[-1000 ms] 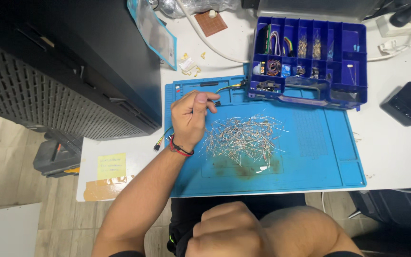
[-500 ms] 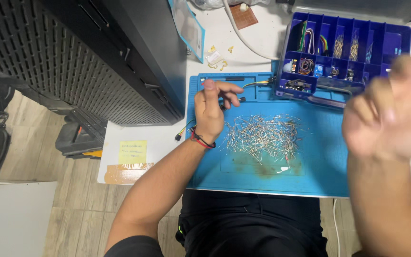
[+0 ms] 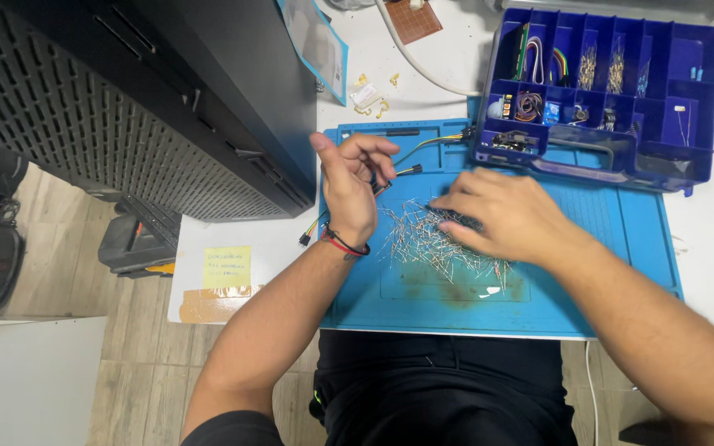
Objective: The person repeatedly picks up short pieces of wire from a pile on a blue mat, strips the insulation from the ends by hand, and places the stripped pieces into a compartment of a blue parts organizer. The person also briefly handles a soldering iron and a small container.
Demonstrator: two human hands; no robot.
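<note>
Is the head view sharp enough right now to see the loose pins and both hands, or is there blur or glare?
Head view: sharp, evenly lit. The left hand and right hand show no motion blur. The pile of metal pins on the blue mat is crisp, though single pins are too fine to separate. No strong glare; the dark cabinet reads underexposed.

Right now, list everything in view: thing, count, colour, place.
work mat: one, blue, on the white table
loose metal pins: a heap, silver, mid-mat
jumper wires: a few, yellow and black, mat's top edge
compartment box: one, dark blue, open, top right
perfboard: one, brown, top edge
sticky note: one, yellow, table's left end
slotted case: one, black, left
left hand: grip pinching a wire
right hand: resting on the pins
</note>
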